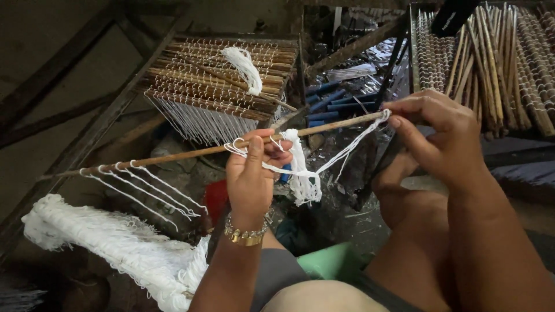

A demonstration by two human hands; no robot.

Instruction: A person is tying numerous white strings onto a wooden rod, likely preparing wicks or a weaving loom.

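A long thin stick (173, 155) runs across the middle of the scene, low at the left and rising to the right. The left hand (252, 173) is closed around it near its middle, thumb up, pinching the stick together with a bunch of white string (300, 173) that hangs down in a tuft just right of the fingers. A gold bracelet (245, 236) sits on that wrist. The right hand (436, 136) grips the right end of the stick, fingers curled over it and thumb pressed against a strand of the string that stretches tight between the two hands. On the left part of the stick, several white loops (144, 188) are tied and trail down to the right. Below them, near left, lies a fluffy heap of white string (110, 245). Farther off, behind the stick, a stack of wound sticks (219, 75) rests with threads hanging from its near edge. More bundled sticks (497, 63) stand at far right.
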